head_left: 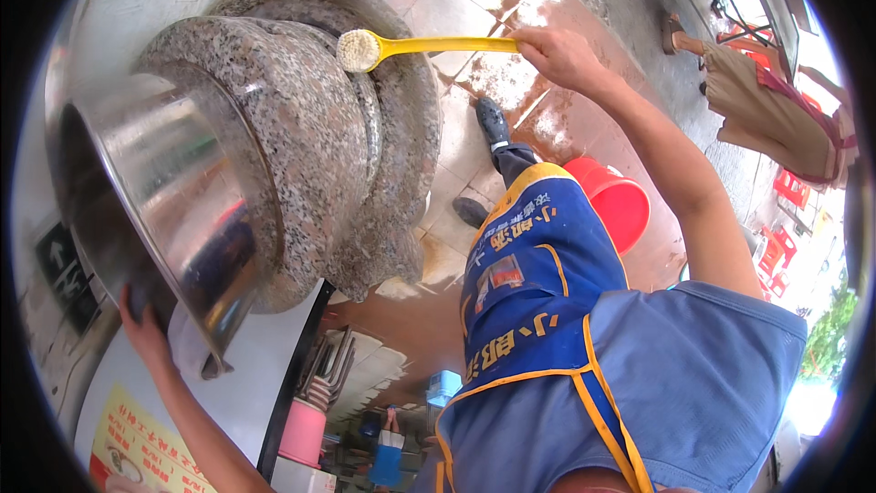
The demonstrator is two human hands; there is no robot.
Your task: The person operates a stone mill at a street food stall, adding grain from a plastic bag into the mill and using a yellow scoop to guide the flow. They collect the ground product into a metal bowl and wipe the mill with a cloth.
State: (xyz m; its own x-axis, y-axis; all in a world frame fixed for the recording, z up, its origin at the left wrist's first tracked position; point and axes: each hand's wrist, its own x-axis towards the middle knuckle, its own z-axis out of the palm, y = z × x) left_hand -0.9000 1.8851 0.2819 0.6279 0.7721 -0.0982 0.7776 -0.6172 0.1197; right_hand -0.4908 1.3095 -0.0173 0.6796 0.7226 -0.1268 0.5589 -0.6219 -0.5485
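Yellow long-handled brush [447, 45] clamped in the right hand [560, 57], fingers curled round the end of the handle. Stretched out to the left of that hand, with a round head of pale bristles [359, 51] right up at a chunky speckled stone mill [274, 100]. Can't tell if actually touching the stone or just over it. Shiny metal basin [196, 155] sitting against the mill, above and to the right of the left hand [146, 333], mouth facing away from the right hand. As for the left hand, up at the basin's lower rim with fingers reaching out, but can't tell whether gripping or only resting there. Below and right of the left hand, a white tabletop [265, 356], plus a yellow printed sheet [137, 443] straight below. Up and left of it, a dark green sign [68, 276]. Back to the right hand: dark shoe [493, 120] below and left on patchy tiles [547, 123], red bucket [620, 205] further down, beside a blue apron [520, 310] with yellow trim. Well off to the right, another person [753, 110] in beige, and lower down, some red stools [776, 260].
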